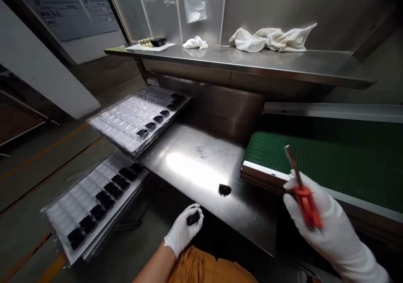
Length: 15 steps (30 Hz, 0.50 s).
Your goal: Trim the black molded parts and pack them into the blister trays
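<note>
1. The left hand [184,229], in a white glove, is curled around a small black part [193,218], just off the near edge of the desk [201,165] and above an orange lap.
2. The right hand [317,216], also white-gloved, grips a tool [304,192] with an orange handle and a thin metal blade that points up and away; it hangs over the near corner of the belt [330,161].
3. A second black part [224,189] lies on the desk near its front edge, between the two hands and apart from both.
4. The desk is brushed steel, smooth and shiny, with a bright glare patch in the middle and mostly bare room around the loose part.
5. The belt is green with a fine ribbed weave, framed by a pale edge, and butts against the desk's right side.
6. Left of the desk, a clear blister tray [135,119] overhangs the desk's left edge, with a few black parts in its right-hand pockets.
7. A lower tray [91,203] sits below and nearer, with more pockets filled.
8. Behind, a steel shelf [252,64] overhangs the desk; crumpled white cloths [273,39] lie on it.
</note>
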Motion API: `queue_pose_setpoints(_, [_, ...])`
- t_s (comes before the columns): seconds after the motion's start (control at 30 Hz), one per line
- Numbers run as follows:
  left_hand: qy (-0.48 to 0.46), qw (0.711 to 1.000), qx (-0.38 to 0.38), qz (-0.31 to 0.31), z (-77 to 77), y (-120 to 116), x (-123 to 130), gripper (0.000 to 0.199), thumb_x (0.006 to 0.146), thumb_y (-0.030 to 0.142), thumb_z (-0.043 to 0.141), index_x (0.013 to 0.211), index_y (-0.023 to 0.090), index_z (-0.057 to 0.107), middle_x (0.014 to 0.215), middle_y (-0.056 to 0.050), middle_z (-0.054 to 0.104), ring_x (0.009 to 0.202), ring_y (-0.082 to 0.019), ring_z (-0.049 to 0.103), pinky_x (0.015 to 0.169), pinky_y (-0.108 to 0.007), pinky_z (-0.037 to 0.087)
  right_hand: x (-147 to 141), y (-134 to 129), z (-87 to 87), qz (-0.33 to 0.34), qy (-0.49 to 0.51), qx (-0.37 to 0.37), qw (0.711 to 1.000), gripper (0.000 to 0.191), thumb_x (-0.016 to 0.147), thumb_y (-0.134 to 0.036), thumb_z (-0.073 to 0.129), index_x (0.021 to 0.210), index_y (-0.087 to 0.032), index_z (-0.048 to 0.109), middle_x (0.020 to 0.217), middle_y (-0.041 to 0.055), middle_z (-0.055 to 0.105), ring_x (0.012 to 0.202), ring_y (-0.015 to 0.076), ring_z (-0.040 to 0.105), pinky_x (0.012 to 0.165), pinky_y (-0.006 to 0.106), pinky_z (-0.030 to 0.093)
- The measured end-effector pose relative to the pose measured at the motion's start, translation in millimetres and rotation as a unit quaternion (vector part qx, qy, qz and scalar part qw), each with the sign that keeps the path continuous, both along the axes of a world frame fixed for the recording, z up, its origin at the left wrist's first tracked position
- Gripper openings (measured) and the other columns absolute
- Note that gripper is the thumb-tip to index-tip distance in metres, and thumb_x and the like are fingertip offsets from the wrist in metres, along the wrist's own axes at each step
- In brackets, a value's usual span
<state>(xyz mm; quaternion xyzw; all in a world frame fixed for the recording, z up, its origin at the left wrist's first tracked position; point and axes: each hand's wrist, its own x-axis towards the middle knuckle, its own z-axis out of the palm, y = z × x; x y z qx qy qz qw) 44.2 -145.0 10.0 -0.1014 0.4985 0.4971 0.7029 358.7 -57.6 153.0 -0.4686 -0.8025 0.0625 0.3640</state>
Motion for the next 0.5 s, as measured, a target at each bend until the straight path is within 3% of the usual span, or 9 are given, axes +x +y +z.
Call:
queue_pose_setpoints(0.1, [0.08,0.997,-0.022,0.007,-21.6,-15,-4,0.026,0.074,0.006,0.064,0.098,0.015,0.06,0.085,-0.006,0.061,0.074,-0.012,0.062,0.065,-0.02,0.052,-11,-23,3.6,0.165,-0.064,-0.075,0.981,0.068,0.076,-0.018,0.054,0.141,-0.017,0.034,0.109,0.0096,0.063,0.097,0.0212,0.061,0.09,0.033,0.049])
queue_pose_setpoints(0.17, [0.113,0.992,-0.045,0.014,-38.8,-27,-5,0.025,0.073,0.004,0.062,0.095,0.016,0.059,0.082,-0.004,0.06,0.07,-0.01,0.061,0.061,-0.018,0.05,-28,-43,-8.3,0.234,-0.126,-0.188,0.945,0.063,0.073,-0.015,0.05,0.135,-0.016,0.041,0.105,0.0098,0.065,0.09,0.0216,0.063,0.084,0.033,0.049])
queue_pose_setpoints(0.27, [0.156,0.984,-0.086,0.008,-63.0,-47,-2,0.023,0.074,0.003,0.058,0.092,0.017,0.058,0.078,-0.002,0.058,0.065,-0.008,0.058,0.058,-0.016,0.047,-57,-73,-46.3,0.253,-0.214,-0.384,0.862,0.036,0.072,-0.017,0.048,0.106,-0.021,0.059,0.091,0.0081,0.068,0.079,0.0235,0.063,0.072,0.034,0.047])
queue_pose_setpoints(0.33, [0.179,0.977,-0.114,-0.007,-75.9,-60,2,0.022,0.074,0.003,0.056,0.091,0.018,0.058,0.077,-0.001,0.057,0.064,-0.007,0.057,0.057,-0.016,0.046,-70,-88,-77.1,0.248,-0.26,-0.474,0.804,0.023,0.071,-0.019,0.049,0.091,-0.022,0.06,0.084,0.0068,0.068,0.076,0.0245,0.064,0.065,0.032,0.043])
queue_pose_setpoints(0.43, [0.206,0.966,-0.144,-0.054,-90.2,-74,8,0.02,0.073,0.004,0.058,0.087,0.018,0.058,0.076,0.0,0.057,0.062,-0.008,0.056,0.055,-0.016,0.045,-82,-99,-114.1,0.241,-0.305,-0.522,0.759,0.023,0.069,-0.021,0.053,0.09,-0.021,0.06,0.086,0.0086,0.069,0.078,0.0275,0.066,0.062,0.032,0.041])
queue_pose_setpoints(0.5, [0.219,0.96,-0.142,-0.102,-97.7,-77,10,0.017,0.072,0.004,0.06,0.083,0.018,0.058,0.072,0.0,0.056,0.06,-0.009,0.054,0.053,-0.017,0.043,-89,-99,-127.4,0.245,-0.323,-0.531,0.744,0.027,0.066,-0.022,0.056,0.092,-0.02,0.063,0.09,0.0111,0.07,0.081,0.0305,0.067,0.064,0.033,0.043])
